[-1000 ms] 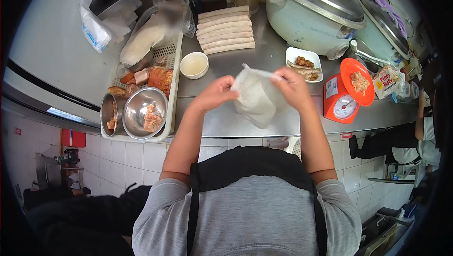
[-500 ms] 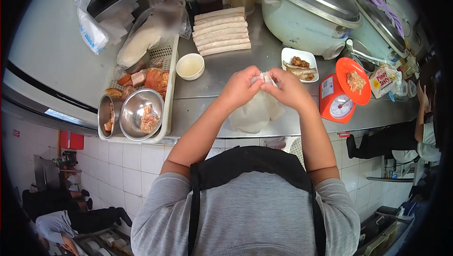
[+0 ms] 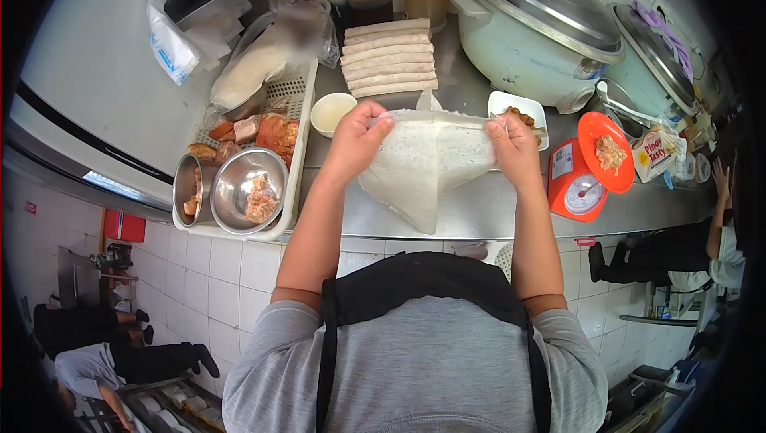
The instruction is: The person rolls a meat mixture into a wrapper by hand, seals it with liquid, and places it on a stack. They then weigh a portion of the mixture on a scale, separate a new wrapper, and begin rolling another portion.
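Note:
A thin, pale spring roll wrapper (image 3: pixel 415 154) is stretched between my two hands, its lower edge hanging over the steel counter. My left hand (image 3: pixel 357 139) pinches its upper left edge, close to a small bowl of cloudy liquid (image 3: pixel 333 115). At the opposite edge, my right hand (image 3: pixel 515 150) grips it between thumb and fingers, partly covering a white dish (image 3: pixel 501 104) of browned food. Behind the wrapper lie several rolled spring rolls (image 3: pixel 389 58), stacked side by side.
A white basket (image 3: pixel 307 110) at left holds meat chunks, a bagged wrapper stack and a steel bowl (image 3: pixel 250 191) of filling. On the right stands a red scale (image 3: pixel 576 186) with filling on its pan. Large lidded cookers (image 3: pixel 527 42) stand behind. Co-workers are around the edges.
My hands were close together at a bunched wrapper edge; they have moved apart, spreading the wrapper out between them and lifting it. The view has shifted slightly.

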### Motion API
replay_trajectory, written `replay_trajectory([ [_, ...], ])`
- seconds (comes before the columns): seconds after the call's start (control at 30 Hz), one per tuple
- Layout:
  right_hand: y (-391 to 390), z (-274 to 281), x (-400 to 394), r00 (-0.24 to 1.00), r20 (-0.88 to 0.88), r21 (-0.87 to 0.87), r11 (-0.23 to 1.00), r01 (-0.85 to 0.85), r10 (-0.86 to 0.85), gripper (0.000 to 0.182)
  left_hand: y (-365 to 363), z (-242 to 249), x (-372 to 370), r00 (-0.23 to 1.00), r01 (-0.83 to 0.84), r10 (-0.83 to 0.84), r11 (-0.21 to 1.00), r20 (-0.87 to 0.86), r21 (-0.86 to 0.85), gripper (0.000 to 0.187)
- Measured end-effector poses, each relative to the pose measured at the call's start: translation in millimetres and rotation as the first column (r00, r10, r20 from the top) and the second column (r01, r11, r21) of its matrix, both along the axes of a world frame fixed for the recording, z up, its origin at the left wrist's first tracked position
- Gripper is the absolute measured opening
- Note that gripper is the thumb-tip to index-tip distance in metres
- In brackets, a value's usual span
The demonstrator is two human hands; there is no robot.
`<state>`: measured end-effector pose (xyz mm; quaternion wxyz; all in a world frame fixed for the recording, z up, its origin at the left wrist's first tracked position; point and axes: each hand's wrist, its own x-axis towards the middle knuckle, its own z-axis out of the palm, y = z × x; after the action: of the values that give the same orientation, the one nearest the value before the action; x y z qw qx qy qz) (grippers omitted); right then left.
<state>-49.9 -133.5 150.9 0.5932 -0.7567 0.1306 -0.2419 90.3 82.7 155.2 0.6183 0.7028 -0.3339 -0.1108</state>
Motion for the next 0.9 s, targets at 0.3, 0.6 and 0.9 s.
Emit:
replay_trajectory([
  [0.3,22.5,0.0,8.3,0.929,-0.006,-0.143,0.919,-0.368,0.371,0.018,-11.8,-19.0,-5.8,0.904,0.309,-0.278,0.95,-0.326,0.046,0.012],
  [0.6,-9.3,11.8,-5.3,0.939,-0.068,-0.33,0.881,-0.339,0.336,0.044,-58.0,-14.0,-30.8,0.982,0.107,-0.138,0.969,0.13,0.222,0.019],
  [0.9,19.8,-0.8,8.8,0.995,0.063,-0.48,0.872,0.096,-0.075,0.022,-51.3,-3.6,-32.6,0.963,0.008,-0.069,0.974,0.262,0.228,0.017],
])
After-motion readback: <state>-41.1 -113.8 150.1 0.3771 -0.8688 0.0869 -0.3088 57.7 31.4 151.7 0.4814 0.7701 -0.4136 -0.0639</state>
